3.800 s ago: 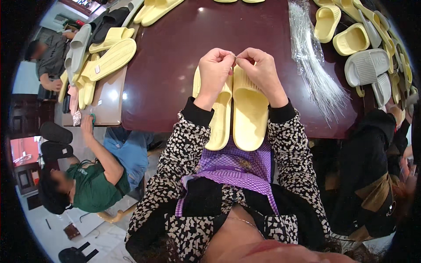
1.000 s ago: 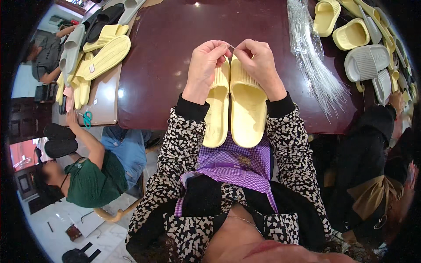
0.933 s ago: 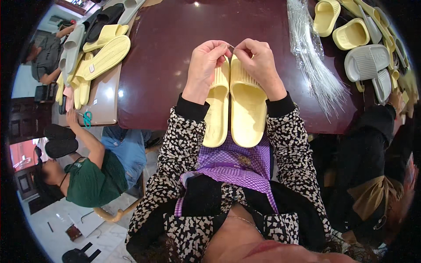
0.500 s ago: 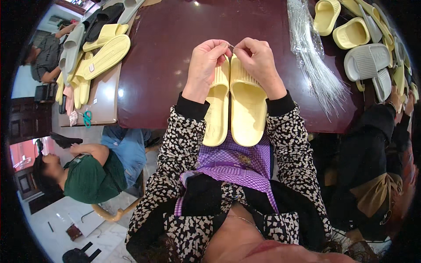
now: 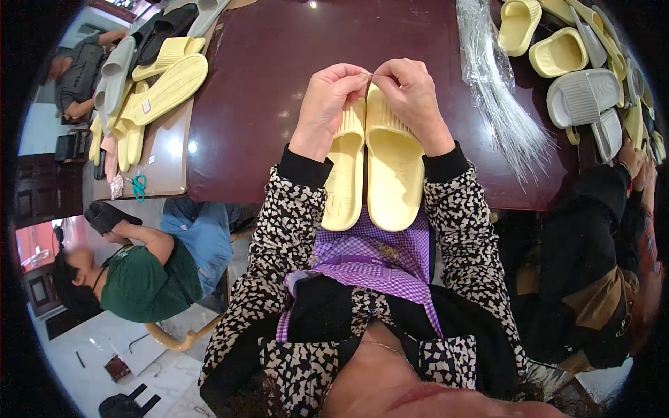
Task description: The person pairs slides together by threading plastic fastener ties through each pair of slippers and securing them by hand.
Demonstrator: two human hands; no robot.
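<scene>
A pair of pale yellow slide slippers [image 5: 394, 191] lies side by side at the table's near edge, heels toward me and overhanging it. Above their toe ends, my left hand [image 5: 334, 97] and my right hand [image 5: 408, 94] nearly meet, each closed in a pinch. Between the fingertips runs a thin strand [image 5: 371, 74], too fine to make out fully. My hands and wrists hide part of the slippers' straps. To the right, a bundle of long, clear plastic strands [image 5: 505, 104] fans out from a clear bag on the dark red table [image 5: 258, 104].
Yellow and grey slippers [image 5: 585, 94] are heaped at the right. More slippers [image 5: 167, 90] lie on a board at the left, near teal-handled scissors [image 5: 139, 187]. A person in green [image 5: 150, 279] sits at left with a dark slipper; other people are at both sides.
My fingertips have come slightly closer together on the thin strand. The slippers before me stay almost in place. At left, the person in green has raised the dark slipper.
</scene>
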